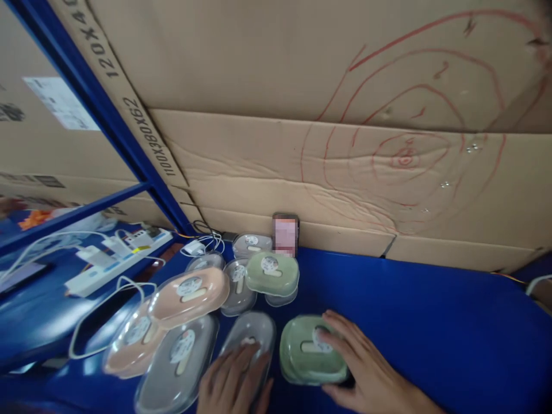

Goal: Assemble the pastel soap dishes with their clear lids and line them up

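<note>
My right hand (360, 362) grips the right side of a green lidded plastic box (297, 362), its fingers over the lid and rear edge and the thumb at the front. A round sticker and a pale strip show on the lid. My left hand (235, 382) lies over the front part of a grey lidded box (254, 322), fingers apart on the lid. Left of that hand sits another grey box (172, 368). Behind it, a peach box (194, 296) rests partly on a second peach box (133, 345). Another green box (273, 273) sits on top of others further back.
More grey boxes (239, 287) stand at the back. A phone-like device (285, 234) leans on the cardboard wall (259, 149), which bears red rings. At left are a white power strip (112, 264), cables and a blue metal frame (95, 109). Blue table surface (422, 310) extends rightward.
</note>
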Available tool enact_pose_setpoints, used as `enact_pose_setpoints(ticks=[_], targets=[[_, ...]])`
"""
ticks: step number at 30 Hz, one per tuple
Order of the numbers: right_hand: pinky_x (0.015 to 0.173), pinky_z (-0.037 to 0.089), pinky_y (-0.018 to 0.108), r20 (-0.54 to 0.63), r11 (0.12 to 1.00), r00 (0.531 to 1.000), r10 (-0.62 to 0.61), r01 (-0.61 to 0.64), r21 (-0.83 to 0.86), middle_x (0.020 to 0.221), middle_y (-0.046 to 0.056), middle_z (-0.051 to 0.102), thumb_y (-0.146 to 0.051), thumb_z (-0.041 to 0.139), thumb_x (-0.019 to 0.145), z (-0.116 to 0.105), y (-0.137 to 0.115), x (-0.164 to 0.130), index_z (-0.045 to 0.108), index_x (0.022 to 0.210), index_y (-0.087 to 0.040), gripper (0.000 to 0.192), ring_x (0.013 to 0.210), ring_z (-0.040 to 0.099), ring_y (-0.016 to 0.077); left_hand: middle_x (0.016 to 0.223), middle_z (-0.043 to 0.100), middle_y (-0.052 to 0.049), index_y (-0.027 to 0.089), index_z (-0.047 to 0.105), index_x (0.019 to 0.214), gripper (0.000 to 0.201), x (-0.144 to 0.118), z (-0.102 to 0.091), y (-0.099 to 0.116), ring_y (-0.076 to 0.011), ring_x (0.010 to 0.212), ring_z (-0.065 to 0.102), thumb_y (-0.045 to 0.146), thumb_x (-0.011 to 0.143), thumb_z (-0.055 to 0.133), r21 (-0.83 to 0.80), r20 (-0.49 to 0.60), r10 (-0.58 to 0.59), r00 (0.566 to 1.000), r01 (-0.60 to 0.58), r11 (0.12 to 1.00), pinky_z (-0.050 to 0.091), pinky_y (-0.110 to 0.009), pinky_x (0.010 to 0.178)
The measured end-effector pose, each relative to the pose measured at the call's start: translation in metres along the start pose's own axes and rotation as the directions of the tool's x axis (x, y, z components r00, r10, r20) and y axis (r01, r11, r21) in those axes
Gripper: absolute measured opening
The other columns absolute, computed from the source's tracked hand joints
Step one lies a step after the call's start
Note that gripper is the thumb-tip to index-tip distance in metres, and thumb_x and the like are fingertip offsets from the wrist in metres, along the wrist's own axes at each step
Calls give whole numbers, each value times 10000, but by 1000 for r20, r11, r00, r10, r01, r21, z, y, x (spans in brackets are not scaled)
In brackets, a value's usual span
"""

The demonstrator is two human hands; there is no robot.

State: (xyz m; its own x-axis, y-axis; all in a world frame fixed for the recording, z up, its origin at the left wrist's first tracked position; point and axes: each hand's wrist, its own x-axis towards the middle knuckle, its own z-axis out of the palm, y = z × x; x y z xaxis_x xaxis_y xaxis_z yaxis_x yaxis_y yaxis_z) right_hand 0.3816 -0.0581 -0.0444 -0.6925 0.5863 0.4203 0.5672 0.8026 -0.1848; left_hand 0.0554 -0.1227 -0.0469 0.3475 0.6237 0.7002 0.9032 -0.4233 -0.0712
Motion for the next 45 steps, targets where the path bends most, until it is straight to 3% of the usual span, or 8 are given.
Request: enact_pose_setpoints(ticks=[5, 14, 17, 21, 28, 36, 42, 45], targets=[[1164, 549, 521, -229, 989, 963, 141, -127, 77, 1532, 157, 615, -293, 706, 864, 4, 7, 4, 543, 1496, -219, 657, 1517, 520, 335, 1236, 757, -54, 267, 724, 1253, 265, 38, 11, 36, -233, 1173, 702, 192, 1040, 586, -180, 23, -76, 997, 79, 981, 485, -382, 1072], [1053, 618, 435, -293, 968, 923, 250, -249, 43, 1445, 106, 686, -381, 703, 935, -16, 55, 5, 581, 1434, -285, 522, 1301, 700, 273, 1359, 667, -99, 281, 664, 1296, 365, 47, 5, 12, -270, 1315, 635, 131, 967, 610, -430, 178, 145, 973, -56, 901, 519, -487, 1154], [1104, 582, 476, -311, 966, 919, 242, -258, -11, 1472, 110, 674, -423, 723, 942, -15, 59, 6, 600, 1425, -279, 519, 1373, 652, 300, 1501, 564, -142, 297, 621, 1407, 498, 34, 10, 15, -363, 1377, 589, 225, 926, 729, -317, 180, -49, 982, 106, 943, 476, -655, 1175], [1138, 545, 509, -335, 962, 909, 246, -273, -32, 1464, 125, 679, -474, 705, 977, -8, 57, 8, 612, 1433, -267, 510, 1412, 618, 324, 1533, 514, -154, 300, 561, 1494, 622, 26, 11, 20, -360, 1378, 598, 287, 914, 786, -343, 270, -234, 934, 321, 883, 583, -569, 1097], [1152, 451, 563, -422, 920, 840, 340, -391, -37, 1517, 181, 615, -397, 456, 1120, -12, 67, 6, 578, 1481, -206, 427, 1447, 559, 334, 1617, 528, -153, 272, 470, 1604, 641, 61, 11, 9, -299, 1495, 540, 245, 1005, 697, -575, 334, 221, 916, 13, 818, 518, -493, 1198], [1200, 356, 526, -127, 967, 972, 198, -215, -139, 1399, 107, 732, -371, 565, 1107, -16, 42, 12, 584, 1500, -240, 414, 1317, 662, 259, 1441, 662, -124, 228, 643, 1395, 466, 76, 28, 12, -253, 1367, 603, 65, 989, 484, -440, 100, 260, 960, -192, 877, 440, -491, 1186], [1148, 416, 463, -130, 942, 954, 269, -289, -172, 1505, 126, 664, -306, 524, 1116, -10, 49, 13, 613, 1453, -259, 351, 1394, 626, 256, 1275, 735, -54, 214, 686, 1341, 548, 58, 32, 24, -220, 1181, 627, 655, 1024, 616, -357, 89, 411, 907, -356, 864, 359, -388, 1171], [1181, 384, 455, -102, 942, 960, 261, -276, -189, 1491, 93, 685, -326, 558, 1106, -13, 53, 12, 583, 1485, -277, 383, 1392, 636, 246, 1202, 749, 10, 265, 747, 1146, 220, 55, 48, 26, -176, 1113, 615, 453, 1050, 685, -293, -29, 416, 909, -405, 866, 280, -387, 1234]])
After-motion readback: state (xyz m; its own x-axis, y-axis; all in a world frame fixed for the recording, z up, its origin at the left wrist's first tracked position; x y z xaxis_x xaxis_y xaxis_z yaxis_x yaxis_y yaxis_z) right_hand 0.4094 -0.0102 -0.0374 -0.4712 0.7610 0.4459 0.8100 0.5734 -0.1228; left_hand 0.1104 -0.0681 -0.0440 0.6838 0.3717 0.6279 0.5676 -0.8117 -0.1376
